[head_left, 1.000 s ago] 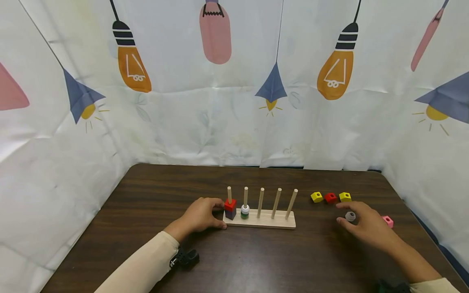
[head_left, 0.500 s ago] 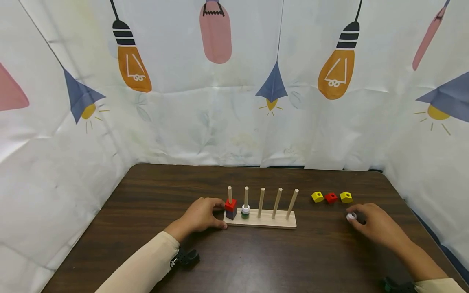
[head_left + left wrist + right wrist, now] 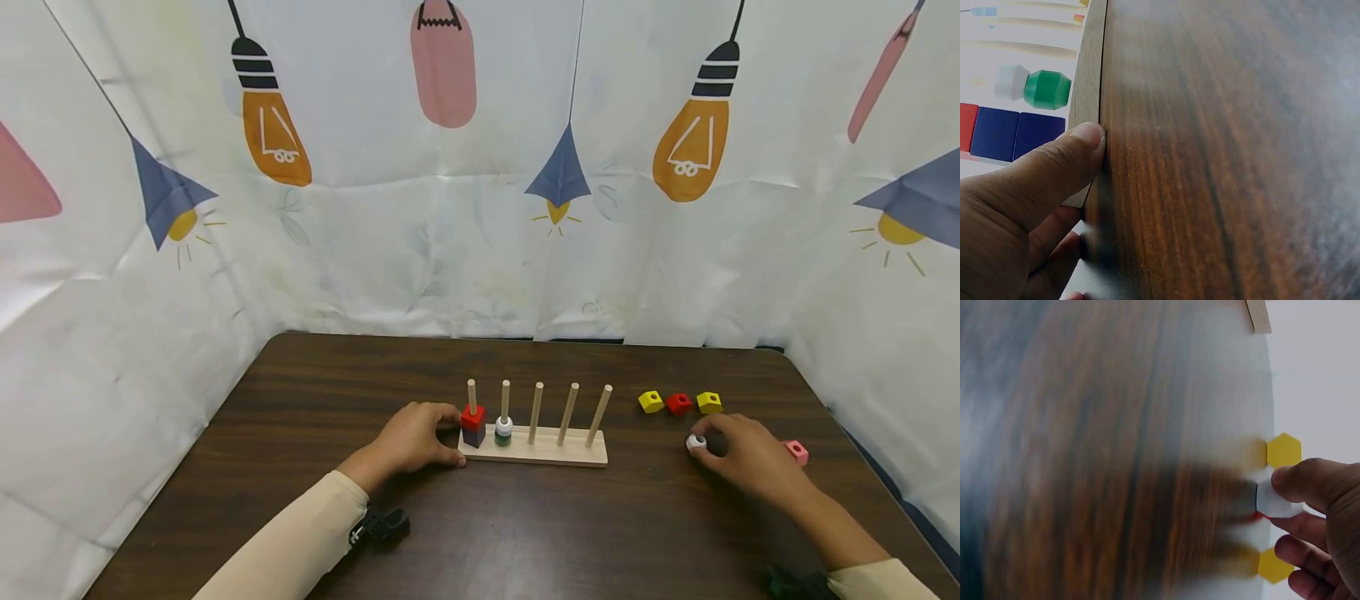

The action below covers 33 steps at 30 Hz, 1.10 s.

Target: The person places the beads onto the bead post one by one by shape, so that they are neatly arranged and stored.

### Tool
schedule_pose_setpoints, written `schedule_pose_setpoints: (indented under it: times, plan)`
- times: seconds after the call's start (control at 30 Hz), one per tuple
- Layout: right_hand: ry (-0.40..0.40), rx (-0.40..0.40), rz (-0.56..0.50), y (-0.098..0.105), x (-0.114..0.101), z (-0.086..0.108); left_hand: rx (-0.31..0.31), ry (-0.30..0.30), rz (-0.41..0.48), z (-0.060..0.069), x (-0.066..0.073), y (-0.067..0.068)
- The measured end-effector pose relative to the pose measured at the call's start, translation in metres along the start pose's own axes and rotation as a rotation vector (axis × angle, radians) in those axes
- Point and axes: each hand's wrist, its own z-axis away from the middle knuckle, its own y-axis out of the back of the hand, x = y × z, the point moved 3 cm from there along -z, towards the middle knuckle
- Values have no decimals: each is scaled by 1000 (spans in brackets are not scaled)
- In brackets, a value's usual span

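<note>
My left hand [image 3: 412, 443] grips the left end of the wooden peg rack [image 3: 555, 452], its thumb on the front edge of the base [image 3: 1087, 81]. On the leftmost peg a red block [image 3: 473, 417] sits above dark blue ones [image 3: 995, 133]. The second peg carries a white bead [image 3: 504, 427] over a green bead [image 3: 1048, 89]; three other pegs are bare. Off to the right of the rack, my right hand [image 3: 757, 460] pinches a white bead [image 3: 696, 443] between thumb and fingers, also visible in the right wrist view [image 3: 1277, 503].
Behind the right hand lie a yellow block [image 3: 651, 402], a red block [image 3: 678, 405] and another yellow block [image 3: 708, 403] in a row. A pink block [image 3: 797, 452] is just right of that hand. A patterned curtain [image 3: 480, 250] stands behind the table [image 3: 570, 533].
My right hand has closed on the white bead and moved it left, toward the rack. The pink block, hidden half a second ago, shows again. My left hand stays at the rack.
</note>
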Motion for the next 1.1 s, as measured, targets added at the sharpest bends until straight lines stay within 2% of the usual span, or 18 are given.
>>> schedule_pose_setpoints:
  times: [0.4, 0.67, 0.83, 1.1]
  plan:
    - [97, 16, 21, -9, -27, -11, 0, 5, -11, 0, 0, 1]
    - [129, -19, 17, -14, -49, -17, -1, 6, -8, 0, 1, 0]
    - [154, -11, 16, -11, -63, -21, -3, 2, -12, 0, 1, 0]
    - [218, 51, 26, 5, -86, -28, 0, 8, -19, 0, 1, 0]
